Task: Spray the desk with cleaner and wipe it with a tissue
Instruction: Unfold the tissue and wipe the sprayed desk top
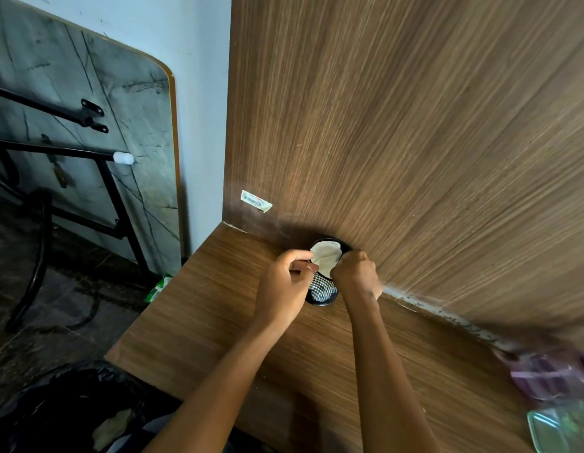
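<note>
A black mesh cup [321,294] stands on the brown wooden desk [218,305], right against the upright wooden back panel. White tissue [326,258] fills its top. My left hand [284,286] pinches the tissue's left edge with thumb and fingers. At the cup's right rim, my right hand [357,274] is closed on the tissue's other side. Both hands hide part of the cup. No spray bottle shows.
The wooden back panel [415,142] carries a barcode sticker [255,201]. Purple and green plastic containers [552,400] lie blurred at the desk's right. A black-lined bin [65,407] sits below the desk's left edge. A folded table [88,142] leans on the wall.
</note>
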`<state>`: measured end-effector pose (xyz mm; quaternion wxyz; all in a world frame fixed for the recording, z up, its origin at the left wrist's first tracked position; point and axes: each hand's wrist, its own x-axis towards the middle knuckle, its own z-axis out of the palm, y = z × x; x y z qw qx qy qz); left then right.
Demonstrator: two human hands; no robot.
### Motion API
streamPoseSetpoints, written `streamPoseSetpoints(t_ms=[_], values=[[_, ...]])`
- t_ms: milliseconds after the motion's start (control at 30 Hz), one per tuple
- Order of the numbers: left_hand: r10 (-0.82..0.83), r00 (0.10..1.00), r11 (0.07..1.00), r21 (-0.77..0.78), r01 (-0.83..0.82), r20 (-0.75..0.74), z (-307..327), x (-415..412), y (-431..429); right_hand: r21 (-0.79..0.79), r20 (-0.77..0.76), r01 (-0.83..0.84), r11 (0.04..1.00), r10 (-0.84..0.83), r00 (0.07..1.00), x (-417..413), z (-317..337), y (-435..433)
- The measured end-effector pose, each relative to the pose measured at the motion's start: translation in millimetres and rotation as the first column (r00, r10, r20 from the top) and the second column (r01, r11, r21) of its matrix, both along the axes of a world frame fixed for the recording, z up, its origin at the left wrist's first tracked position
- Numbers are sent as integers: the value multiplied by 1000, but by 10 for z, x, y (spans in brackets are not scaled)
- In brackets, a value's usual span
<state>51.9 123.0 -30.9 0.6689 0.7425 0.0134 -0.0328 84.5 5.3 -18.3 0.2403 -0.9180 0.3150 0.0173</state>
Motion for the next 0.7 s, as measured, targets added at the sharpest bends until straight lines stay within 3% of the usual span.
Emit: streamPoseSetpoints(t_ms=[500, 700], values=[[41, 994, 989, -139, -55, -98, -65, 33, 11, -63, -41, -26, 998, 24, 999, 8, -6, -5], [48, 994, 981, -183, -65, -101, -64, 47, 41, -8, 44, -75, 997, 75, 996, 27, 56, -69]])
